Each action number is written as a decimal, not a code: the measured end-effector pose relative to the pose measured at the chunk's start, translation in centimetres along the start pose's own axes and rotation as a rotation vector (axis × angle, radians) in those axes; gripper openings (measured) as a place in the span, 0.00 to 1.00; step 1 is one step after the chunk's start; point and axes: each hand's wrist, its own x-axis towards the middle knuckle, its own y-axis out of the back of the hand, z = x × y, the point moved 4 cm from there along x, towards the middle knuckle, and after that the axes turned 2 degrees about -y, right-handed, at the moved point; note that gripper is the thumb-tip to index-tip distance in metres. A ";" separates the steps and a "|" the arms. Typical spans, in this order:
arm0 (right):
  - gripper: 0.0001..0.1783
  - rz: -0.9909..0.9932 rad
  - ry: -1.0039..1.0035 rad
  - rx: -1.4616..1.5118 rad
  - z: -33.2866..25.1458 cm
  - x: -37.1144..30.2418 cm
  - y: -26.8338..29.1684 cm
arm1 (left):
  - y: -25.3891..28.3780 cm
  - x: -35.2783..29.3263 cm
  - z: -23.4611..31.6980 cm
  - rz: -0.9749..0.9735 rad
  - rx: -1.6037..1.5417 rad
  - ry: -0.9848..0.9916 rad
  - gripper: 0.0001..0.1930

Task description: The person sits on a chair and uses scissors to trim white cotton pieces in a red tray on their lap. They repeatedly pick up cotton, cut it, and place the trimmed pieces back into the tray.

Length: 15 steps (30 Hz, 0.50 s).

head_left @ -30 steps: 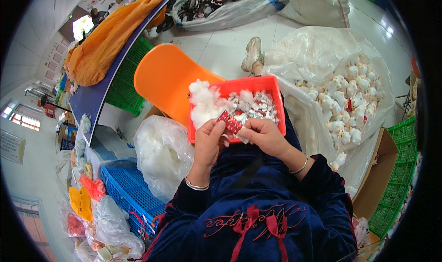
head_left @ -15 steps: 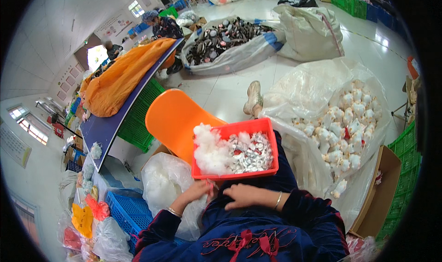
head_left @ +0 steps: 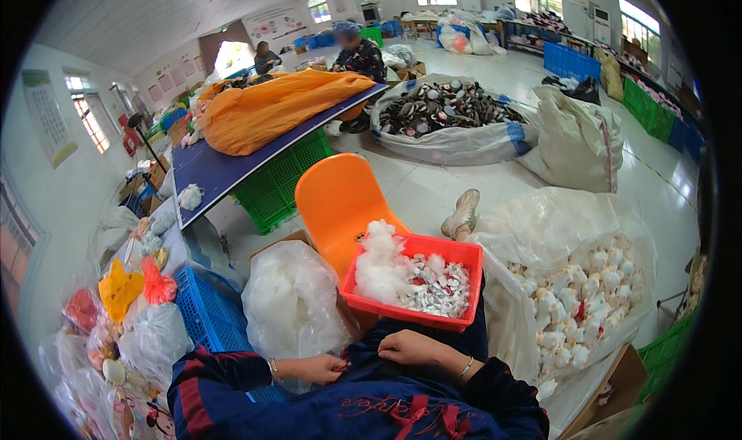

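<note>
Over my lap, my left hand (head_left: 323, 368) is closed, fingers pressed together, a small reddish bit showing at the tips; I cannot make out what it is. My right hand (head_left: 407, 348) rests just right of it with its fingers curled in, their tips hidden. Beyond both hands sits a red plastic tray (head_left: 410, 310), tilted slightly. White fluffy stuffing (head_left: 383, 268) heaps up in its left part, and many small silvery pieces (head_left: 440, 287) lie in its right part. Neither hand touches the tray.
An orange chair (head_left: 340, 196) stands behind the tray. A clear bag of stuffing (head_left: 290, 293) and a blue crate (head_left: 209, 308) are at left. At right lies a sack of white plush pieces (head_left: 576, 305). Two people work beyond the blue table (head_left: 202, 171).
The view has tipped up and turned, so the surroundings sit lower and farther right. My left hand has drawn back from the tray's edge; my right fingers are more curled.
</note>
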 end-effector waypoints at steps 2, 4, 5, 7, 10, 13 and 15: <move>0.14 -0.017 -0.014 -0.004 0.0 0.1 0.1 | -0.2 1.1 3.1 0.129 0.104 -0.128 0.11; 0.14 -0.027 -0.011 0.005 -0.3 0.3 -0.5 | -0.8 1.5 4.1 0.219 0.118 -0.164 0.10; 0.14 -0.026 -0.003 0.013 -0.3 0.4 -0.8 | -1.0 1.8 3.4 0.285 0.044 -0.175 0.12; 0.14 0.019 -0.005 0.005 -0.6 0.1 -0.4 | 0.3 2.5 3.0 0.208 0.232 -0.091 0.15; 0.16 0.150 -0.024 -0.022 -0.9 -0.3 0.5 | 4.2 1.1 4.9 0.034 0.486 0.091 0.14; 0.19 0.070 0.153 -0.036 -3.0 1.5 -0.7 | 4.1 -1.5 4.1 -0.146 0.425 0.079 0.11; 0.21 -0.242 0.108 -0.021 -3.7 2.8 -2.4 | 1.4 -1.9 7.0 -0.311 0.169 0.028 0.11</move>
